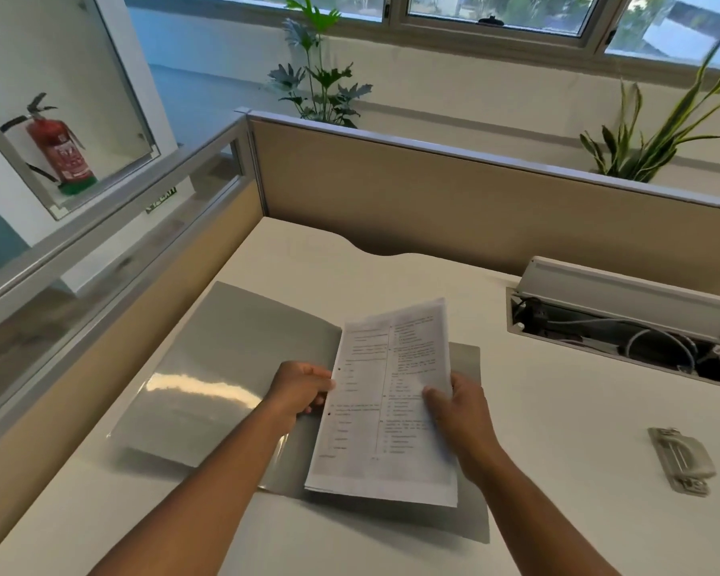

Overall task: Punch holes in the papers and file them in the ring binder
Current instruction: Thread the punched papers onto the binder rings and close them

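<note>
Papers (pixel 385 409) gripped by left hand (pixel 302 388) and right hand (pixel 462 413), print blurred, grey binder (pixel 225 367) partly hidden beneath

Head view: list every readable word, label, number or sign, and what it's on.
No text is legible.
Print on the papers: two columns, too blurred to read.
Label on the fire extinguisher: too small and blurred.
White letters on the green sign behind the glass: blurred, unreadable.
On the hole punch: no marking visible.
</note>
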